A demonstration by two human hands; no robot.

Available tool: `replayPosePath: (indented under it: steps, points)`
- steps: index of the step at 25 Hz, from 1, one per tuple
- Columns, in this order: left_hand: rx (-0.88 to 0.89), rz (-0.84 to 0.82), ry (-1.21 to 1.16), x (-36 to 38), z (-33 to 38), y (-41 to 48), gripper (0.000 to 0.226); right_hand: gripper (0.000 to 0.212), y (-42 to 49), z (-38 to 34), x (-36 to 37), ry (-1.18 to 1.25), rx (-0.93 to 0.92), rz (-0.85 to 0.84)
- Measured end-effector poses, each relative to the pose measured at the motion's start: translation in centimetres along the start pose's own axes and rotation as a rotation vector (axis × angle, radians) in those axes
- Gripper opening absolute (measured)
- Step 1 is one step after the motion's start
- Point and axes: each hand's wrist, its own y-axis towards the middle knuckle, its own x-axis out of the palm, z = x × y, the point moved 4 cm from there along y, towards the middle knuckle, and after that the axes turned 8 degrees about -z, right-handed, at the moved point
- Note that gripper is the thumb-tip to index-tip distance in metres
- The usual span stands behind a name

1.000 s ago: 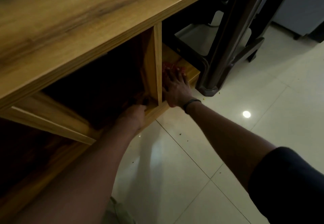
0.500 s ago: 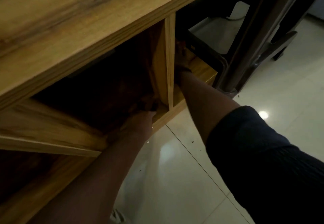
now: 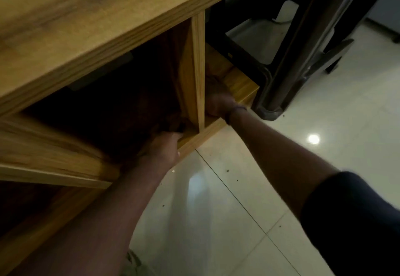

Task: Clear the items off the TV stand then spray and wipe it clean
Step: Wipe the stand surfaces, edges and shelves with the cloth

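1. Since half a second ago the right hand (image 3: 217, 100) has drawn back from deep inside the end compartment of the TV stand (image 3: 108, 16). Its wrist now sits at the front edge of the lower shelf (image 3: 240, 83).
2. That hand lies on the lower shelf just right of the upright divider (image 3: 198, 70), knuckles up. Its fingers are lost in shadow and blur, so I cannot tell how far they are curled or whether they hold anything.
3. A dark wristband (image 3: 234, 111) circles the right wrist, and a dark sleeve (image 3: 357, 221) covers the upper arm.
4. The left hand (image 3: 165, 148) has kept its place on the shelf's front edge, just left of the divider. Its fingers (image 3: 171, 136) curl over that edge into the dark compartment and grip the wood.
5. The TV stand fills the upper left, its top board tilted across the view, with the two open compartments below it.
6. A dark plastic stool (image 3: 270, 94) stands on the pale tiled floor (image 3: 303, 124), close against the stand's right end.
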Motion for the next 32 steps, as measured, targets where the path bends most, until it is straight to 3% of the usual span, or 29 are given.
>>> replayPosePath:
  steps: [3,6,11,16,19,21,23,25,28,30,32]
  points:
    - [0.010,-0.034,-0.015,0.1,0.2,0.0,0.057,0.052,-3.9,3.0,0.6,-0.112,0.323,0.366]
    - [0.031,-0.027,0.014,-0.3,0.1,-0.1,0.059,0.055,-4.9,3.2,2.7,0.297,0.520,0.620]
    - [0.059,0.011,0.032,-0.2,0.3,0.0,0.059,0.060,-4.8,2.2,2.8,0.813,0.532,0.897]
    - [0.044,0.033,0.032,0.0,0.0,0.5,0.053,0.049,-5.0,2.0,2.5,1.269,0.787,0.819]
    - [0.028,0.020,0.067,-0.1,-0.1,0.3,0.039,0.046,-7.1,-3.1,6.8,1.352,0.723,0.731]
    - [0.018,-0.001,0.078,-0.5,-0.1,-0.5,0.046,0.047,-8.9,-5.0,9.4,1.452,0.712,0.593]
    - [0.080,0.011,0.004,-0.2,0.2,-2.7,0.067,0.049,-9.9,-5.3,8.9,1.543,0.710,0.515]
    - [0.235,0.058,-0.202,1.6,-0.6,-6.9,0.079,0.048,-9.7,-4.3,8.5,1.567,0.678,0.563]
    - [0.391,0.211,-0.379,6.3,-7.4,-15.2,0.041,0.050,-9.4,-6.0,11.7,1.570,0.616,0.717]
    - [0.213,0.262,-0.333,8.1,-14.8,-17.8,0.036,0.050,-10.1,-9.9,15.3,1.497,0.598,0.719]
    - [-0.056,0.177,-0.174,9.2,-21.4,-18.8,0.054,0.060,-11.6,-14.2,18.5,1.349,0.665,0.715]
